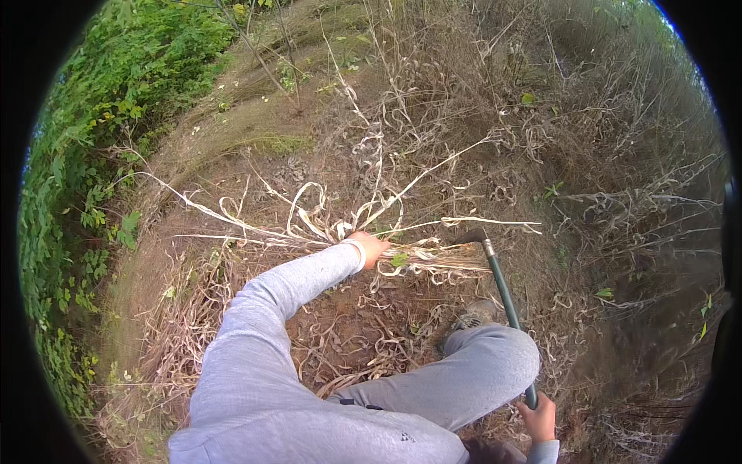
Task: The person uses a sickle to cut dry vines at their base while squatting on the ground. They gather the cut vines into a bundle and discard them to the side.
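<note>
My left hand [373, 249] reaches forward and grips a bundle of dry, straw-coloured stalks [432, 258] with curled leaves. The bundle lies sideways, and several stalks fan out to both sides of the hand. At the lower right, my right hand [539, 416] is closed around the butt of a long green handle. This handle belongs to a sickle [505, 290], whose dark curved blade [470, 236] points left by the right end of the bundle. Whether the blade touches the stalks, I cannot tell.
A heap of cut dry stalks [188, 307] lies to the left. Green leafy bushes [69, 174] line the far left. Standing dry stalks [379, 139] rise ahead, with dry brush [626, 174] to the right. My bent right knee [510, 351] is beside the sickle handle.
</note>
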`<state>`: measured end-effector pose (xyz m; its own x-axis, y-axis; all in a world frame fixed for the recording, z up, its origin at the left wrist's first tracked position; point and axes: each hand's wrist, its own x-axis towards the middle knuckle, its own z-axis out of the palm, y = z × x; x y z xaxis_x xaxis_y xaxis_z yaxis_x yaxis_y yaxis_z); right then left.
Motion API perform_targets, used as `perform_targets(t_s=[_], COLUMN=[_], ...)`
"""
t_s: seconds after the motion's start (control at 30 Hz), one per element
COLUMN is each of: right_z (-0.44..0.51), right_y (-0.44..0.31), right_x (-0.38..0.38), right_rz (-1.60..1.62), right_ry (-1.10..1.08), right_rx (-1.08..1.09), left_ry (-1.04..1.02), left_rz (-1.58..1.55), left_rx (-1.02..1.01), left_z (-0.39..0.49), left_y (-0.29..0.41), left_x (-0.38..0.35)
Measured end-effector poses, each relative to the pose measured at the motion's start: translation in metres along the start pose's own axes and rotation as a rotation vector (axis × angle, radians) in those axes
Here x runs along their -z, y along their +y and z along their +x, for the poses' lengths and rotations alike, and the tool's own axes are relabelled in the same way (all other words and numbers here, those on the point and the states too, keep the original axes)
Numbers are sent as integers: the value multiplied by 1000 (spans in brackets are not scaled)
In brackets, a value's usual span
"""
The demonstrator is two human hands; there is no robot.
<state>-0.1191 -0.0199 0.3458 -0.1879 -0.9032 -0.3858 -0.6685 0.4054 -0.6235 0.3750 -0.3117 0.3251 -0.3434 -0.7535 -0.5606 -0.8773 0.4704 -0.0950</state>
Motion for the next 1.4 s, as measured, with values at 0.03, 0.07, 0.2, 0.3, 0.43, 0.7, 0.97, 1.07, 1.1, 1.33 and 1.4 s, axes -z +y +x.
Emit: perform_targets(t_s=[0.03,0.07,0.2,0.3,0.43,0.7,0.97,1.07,1.1,1.33,1.4], right_z=[0,3,1,2,9,24,29,26,25,31,36], right_y=[-4,-7,-12,-9,-6,-15,-31,-25,-21,2,3], right_x=[-1,1,1,-1,-5,-22,-51,-53,-54,-65,-67], right_rz=[49,-65,13,30,80,234,378,481,440,463,512], right_ry=[-13,14,92,99,112,43,-56,-131,-121,-188,-207], right_rx=[51,26,146,115,105,252,221,166,142,-18,-63], left_ry=[-6,12,52,30,-47,-571,-1044,-999,-973,-456,-193], left_rz=[32,29,77,126,172,216,342,247,205,-129,-267], left_rx=[19,14,71,78,95,63,-65,-37,-23,230,494], left_z=[-13,-27,-79,-118,-169,-335,-514,-540,-545,-570,-583], left_y=[-9,-17,-50,-67,-69,-69,-82,-51,-39,-23,-46], left_x=[4,7,19,21,1,-134,-255,-300,-315,-318,-282])
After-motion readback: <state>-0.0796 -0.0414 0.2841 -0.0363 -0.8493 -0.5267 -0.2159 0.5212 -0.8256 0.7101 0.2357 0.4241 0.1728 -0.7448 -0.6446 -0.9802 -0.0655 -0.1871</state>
